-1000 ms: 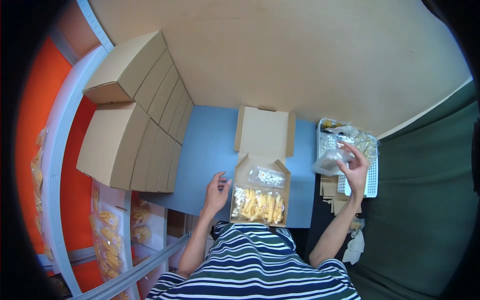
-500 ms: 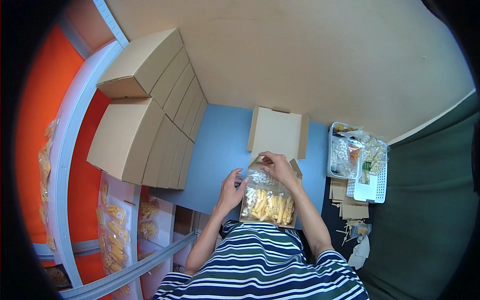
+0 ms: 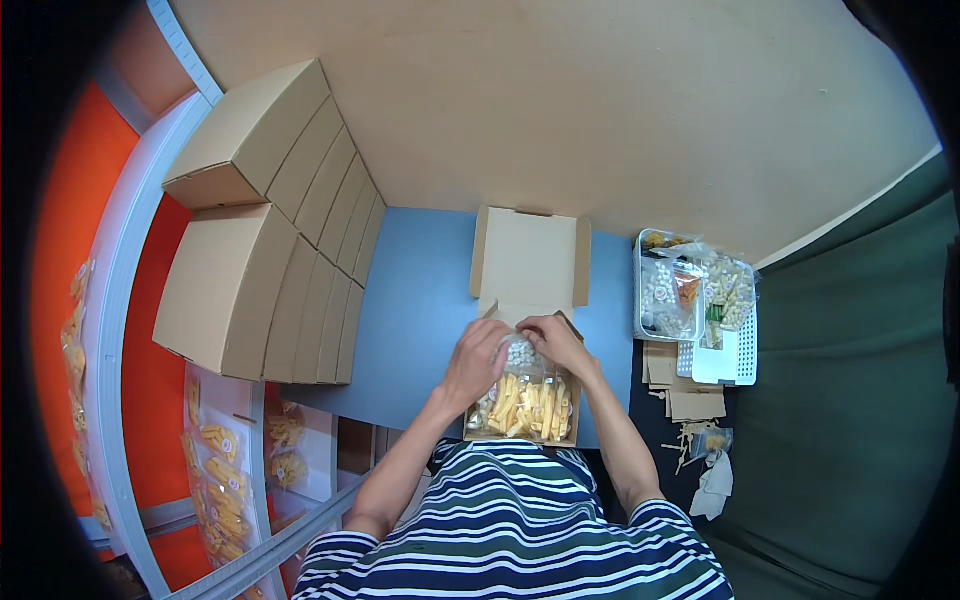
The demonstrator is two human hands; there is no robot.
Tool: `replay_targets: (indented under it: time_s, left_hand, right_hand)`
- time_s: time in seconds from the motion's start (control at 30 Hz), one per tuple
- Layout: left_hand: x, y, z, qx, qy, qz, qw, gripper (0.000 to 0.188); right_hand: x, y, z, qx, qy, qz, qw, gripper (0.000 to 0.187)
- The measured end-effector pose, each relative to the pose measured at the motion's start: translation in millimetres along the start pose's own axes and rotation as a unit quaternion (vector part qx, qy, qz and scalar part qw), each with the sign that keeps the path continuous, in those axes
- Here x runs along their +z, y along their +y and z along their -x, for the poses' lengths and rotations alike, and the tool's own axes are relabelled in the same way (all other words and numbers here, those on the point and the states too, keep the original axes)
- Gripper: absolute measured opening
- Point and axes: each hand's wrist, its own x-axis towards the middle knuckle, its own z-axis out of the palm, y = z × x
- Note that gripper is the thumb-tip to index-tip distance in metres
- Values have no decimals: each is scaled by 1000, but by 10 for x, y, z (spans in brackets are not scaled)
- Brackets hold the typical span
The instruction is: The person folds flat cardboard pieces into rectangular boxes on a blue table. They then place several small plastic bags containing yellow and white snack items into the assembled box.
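Note:
An open cardboard box (image 3: 472, 437) sits at the table's near edge, close against my striped shirt, its lid (image 3: 531, 250) folded back away from me. Inside lie clear bags of yellow stick-shaped pieces (image 3: 532, 405), with paler pieces at the left. In the far part of the box is a clear bag of small white balls (image 3: 521, 354). My left hand (image 3: 474, 362) is closed on this bag's left side, partly hiding it. From the right, my right hand (image 3: 557, 341) pinches its far upper edge with curled fingers.
Closed cardboard boxes (image 3: 230, 290) are stacked at the left of the blue table (image 3: 410, 290). To the right stand white plastic baskets (image 3: 745, 365) with bagged goods, above flat cardboard pieces (image 3: 697, 405). Shelving with hanging bags (image 3: 222, 480) lies at the lower left.
My left hand has moved forward and right from the box's left edge onto the bag of white balls. My right hand stays at the bag's far edge. The whole view has shifted slightly.

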Motion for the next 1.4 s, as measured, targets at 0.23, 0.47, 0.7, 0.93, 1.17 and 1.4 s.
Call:
replay_targets:
  time_s: [0.23, 0.47, 0.7, 0.93, 1.17, 1.4]
  left_hand:
    - [437, -157, -267, -59, -196, -11, 979, 31]
    - [611, -370, -302, 3, -266, -55, 962, 24]
    - [634, -537, -514, 12, -385, -132, 914, 26]
    - [653, -547, -368, 58, -334, -83, 937, 24]
    - [406, -268, -504, -74, -330, 29, 941, 33]
    - [150, -341, -387, -82, -311, -29, 946, 41]
  right_hand:
    - [-49, 99, 137, 24, 110, 28, 993, 37]
    - [-38, 102, 414, 24, 99, 1, 995, 44]
    - [-61, 7, 401, 12, 116, 22, 993, 46]
    - [-92, -130, 432, -16, 82, 91, 992, 47]
    - [-146, -151, 459, 53, 37, 106, 992, 52]
    - [-127, 40, 515, 48, 75, 104, 990, 57]
